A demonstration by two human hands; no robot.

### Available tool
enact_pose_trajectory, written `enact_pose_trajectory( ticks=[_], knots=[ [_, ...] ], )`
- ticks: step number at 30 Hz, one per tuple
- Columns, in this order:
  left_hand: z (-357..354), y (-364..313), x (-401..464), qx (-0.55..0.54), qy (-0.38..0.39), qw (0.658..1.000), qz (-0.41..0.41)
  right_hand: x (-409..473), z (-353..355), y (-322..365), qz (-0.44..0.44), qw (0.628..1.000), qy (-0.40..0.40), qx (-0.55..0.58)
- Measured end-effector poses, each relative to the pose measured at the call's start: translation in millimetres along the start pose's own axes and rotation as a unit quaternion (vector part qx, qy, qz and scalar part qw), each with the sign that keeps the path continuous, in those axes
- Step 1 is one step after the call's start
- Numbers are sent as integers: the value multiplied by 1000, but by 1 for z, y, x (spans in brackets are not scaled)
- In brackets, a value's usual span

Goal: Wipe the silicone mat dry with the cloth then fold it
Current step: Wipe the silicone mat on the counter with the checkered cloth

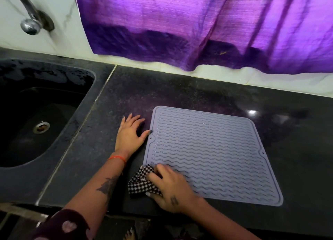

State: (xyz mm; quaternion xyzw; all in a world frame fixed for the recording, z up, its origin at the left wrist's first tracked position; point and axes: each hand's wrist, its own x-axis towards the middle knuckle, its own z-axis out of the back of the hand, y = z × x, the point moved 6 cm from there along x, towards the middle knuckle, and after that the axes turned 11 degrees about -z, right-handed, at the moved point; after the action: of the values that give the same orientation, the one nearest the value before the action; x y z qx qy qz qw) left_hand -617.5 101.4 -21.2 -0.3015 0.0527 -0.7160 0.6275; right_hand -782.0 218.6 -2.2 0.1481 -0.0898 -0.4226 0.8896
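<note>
Nearest the camera, the person's right hand (170,189) has its fingers curled over a bunched black-and-white checked cloth (142,183), holding it down against the near left corner of the silicone mat (212,155). Part of the cloth sits on the mat's corner and the rest spills off it onto the dark table (111,99).

The mat is pale grey-blue with wavy ridges and a raised rim, and it lies flat and unfolded on the table. A small hole shows on its left edge and another on its right edge.

Just beside the mat's left edge, the left hand (129,133) lies flat on the table with its fingers straight and spread. Its thumb tip reaches the mat's rim next to the left hole, and it holds nothing. An orange thread circles that wrist, and a tattoo marks the forearm behind it.

Farther left of the mat, a dark sink (36,103) is sunk into the table, with a metal drain (41,127) at its bottom and a metal tap (28,16) above it on the white wall. Behind the mat, a purple curtain (207,27) hangs down the wall to just above the table's back edge.
</note>
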Motion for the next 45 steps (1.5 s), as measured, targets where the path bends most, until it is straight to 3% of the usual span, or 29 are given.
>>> enact_pose_trajectory(
  ticks=[3,6,11,15,20,25,31,35,41,45],
  knots=[
    [0,1,0,1,0,1000,3,12,15,-4,27,999,-25,5],
    [-1,1,0,-1,5,1000,5,27,17,-15,-2,999,-53,-12],
    [-3,0,1,9,13,1000,-4,44,16,-29,22,1000,-11,0],
    [-2,-1,2,8,10,1000,1,64,28,-50,-22,997,-67,-20],
    [-3,-3,2,15,11,1000,1,77,26,-60,2,1000,-7,0],
    [-3,-2,3,19,17,1000,12,102,37,-80,-63,995,-83,-6],
    [-5,-1,2,34,29,999,16,118,36,-90,-47,998,-35,-19],
    [-5,-1,3,37,29,999,21,132,44,-93,-88,991,-95,-21],
    [-5,-1,3,39,34,998,23,151,44,-102,-86,994,-22,-57],
    [-6,-2,3,51,43,997,25,160,50,-107,-129,986,-79,-75]
  ],
)
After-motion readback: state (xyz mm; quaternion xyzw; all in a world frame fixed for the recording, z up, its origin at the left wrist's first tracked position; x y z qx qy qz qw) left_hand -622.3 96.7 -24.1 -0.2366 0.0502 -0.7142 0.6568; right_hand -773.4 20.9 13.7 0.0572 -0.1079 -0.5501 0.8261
